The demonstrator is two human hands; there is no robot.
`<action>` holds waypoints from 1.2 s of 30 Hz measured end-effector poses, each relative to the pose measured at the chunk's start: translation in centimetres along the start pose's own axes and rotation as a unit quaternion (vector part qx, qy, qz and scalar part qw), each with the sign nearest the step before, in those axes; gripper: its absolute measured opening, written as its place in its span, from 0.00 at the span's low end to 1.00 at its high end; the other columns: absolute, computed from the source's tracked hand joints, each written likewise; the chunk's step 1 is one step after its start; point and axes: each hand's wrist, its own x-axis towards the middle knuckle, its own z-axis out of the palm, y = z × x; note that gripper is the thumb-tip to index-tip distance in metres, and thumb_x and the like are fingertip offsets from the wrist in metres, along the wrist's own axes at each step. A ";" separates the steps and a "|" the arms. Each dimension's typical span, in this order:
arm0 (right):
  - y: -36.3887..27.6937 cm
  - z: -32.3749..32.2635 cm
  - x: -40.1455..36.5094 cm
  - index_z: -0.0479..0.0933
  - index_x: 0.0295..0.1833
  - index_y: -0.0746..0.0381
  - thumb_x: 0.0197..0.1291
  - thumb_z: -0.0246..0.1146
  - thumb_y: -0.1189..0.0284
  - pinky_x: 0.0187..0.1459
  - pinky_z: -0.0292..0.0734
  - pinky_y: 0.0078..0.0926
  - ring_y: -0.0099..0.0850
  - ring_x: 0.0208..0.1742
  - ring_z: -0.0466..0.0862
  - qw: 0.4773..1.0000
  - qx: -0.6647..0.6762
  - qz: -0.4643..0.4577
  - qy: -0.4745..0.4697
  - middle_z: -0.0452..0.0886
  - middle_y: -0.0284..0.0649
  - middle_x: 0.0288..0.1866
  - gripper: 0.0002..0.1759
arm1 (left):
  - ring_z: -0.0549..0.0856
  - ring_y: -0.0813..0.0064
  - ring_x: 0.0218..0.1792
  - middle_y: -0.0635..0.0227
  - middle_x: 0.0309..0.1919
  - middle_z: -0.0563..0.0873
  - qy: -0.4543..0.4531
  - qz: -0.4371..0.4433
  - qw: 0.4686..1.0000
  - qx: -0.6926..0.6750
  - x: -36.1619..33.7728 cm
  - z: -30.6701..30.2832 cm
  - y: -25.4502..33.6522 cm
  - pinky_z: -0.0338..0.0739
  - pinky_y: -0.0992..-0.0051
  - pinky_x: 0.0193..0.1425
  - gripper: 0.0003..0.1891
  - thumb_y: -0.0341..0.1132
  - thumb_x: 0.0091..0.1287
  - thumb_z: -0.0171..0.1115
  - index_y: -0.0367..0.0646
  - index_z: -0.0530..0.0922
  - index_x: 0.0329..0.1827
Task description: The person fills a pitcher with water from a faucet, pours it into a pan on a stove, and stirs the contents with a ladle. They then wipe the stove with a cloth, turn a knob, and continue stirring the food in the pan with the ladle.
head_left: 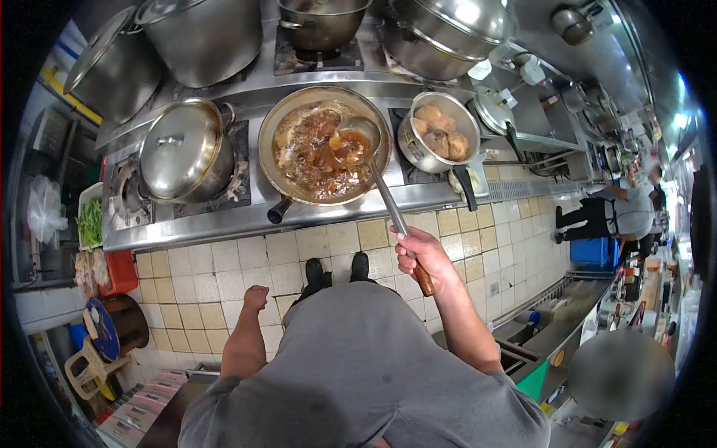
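Note:
My right hand (422, 257) is closed around the wooden-ended handle of a long metal ladle (390, 198). The ladle's bowl sits in a wide frying pan (272, 168), holding some brown liquid. Around it the pan's brown sauce (310, 160) bubbles with foam. My left hand (256, 298) hangs low beside my body, fingers curled in, and nothing shows in it. Right of the pan stands a saucepan (423, 158) with browned pieces of food (444, 134), its black handle toward me. A lidded pot (179, 153) stands left of the pan.
Large pots (202, 45) line the back of the stove (261, 224). A tray of greens (90, 220) and a red crate (121, 270) are at left. At far right, a person (631, 209) stands by a blue bin (591, 252). Tiled floor (246, 257) lies below.

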 end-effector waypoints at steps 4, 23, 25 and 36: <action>-0.3 -0.4 -0.1 0.69 0.63 0.66 0.69 0.60 0.70 0.18 0.61 0.16 0.17 0.17 0.66 0.998 -0.059 -0.026 0.021 0.72 0.32 0.28 0.20 | 0.85 0.66 0.31 0.61 0.36 0.84 -0.023 -0.011 1.000 0.014 0.4 -0.4 0.2 0.80 0.67 0.28 0.18 0.44 0.65 0.65 0.42 0.79 0.52; -3.6 -3.2 8.4 0.77 0.56 0.65 0.60 0.65 0.73 0.46 0.76 0.35 0.33 0.41 0.83 0.747 -0.589 -0.273 0.145 0.86 0.45 0.40 0.18 | 0.77 0.77 0.17 0.67 0.20 0.81 0.028 0.007 0.999 -0.027 -1.7 1.4 3.2 0.71 0.73 0.19 0.12 0.40 0.65 0.66 0.41 0.82 0.43; -4.2 -2.8 9.7 0.77 0.53 0.66 0.59 0.67 0.72 0.47 0.77 0.35 0.39 0.41 0.83 0.760 -0.579 -0.264 0.133 0.85 0.48 0.39 0.17 | 0.77 0.77 0.17 0.67 0.20 0.81 0.030 0.000 0.999 -0.041 -1.9 1.4 2.8 0.71 0.73 0.19 0.12 0.40 0.65 0.67 0.41 0.82 0.43; -0.4 -1.3 13.0 0.75 0.47 0.61 0.67 0.62 0.71 0.18 0.61 0.17 0.16 0.18 0.68 0.992 -0.096 0.020 -0.074 0.72 0.29 0.25 0.07 | 0.79 0.75 0.19 0.65 0.21 0.82 0.044 -0.009 0.997 -0.068 -2.8 1.2 2.0 0.73 0.72 0.21 0.13 0.40 0.63 0.68 0.41 0.84 0.43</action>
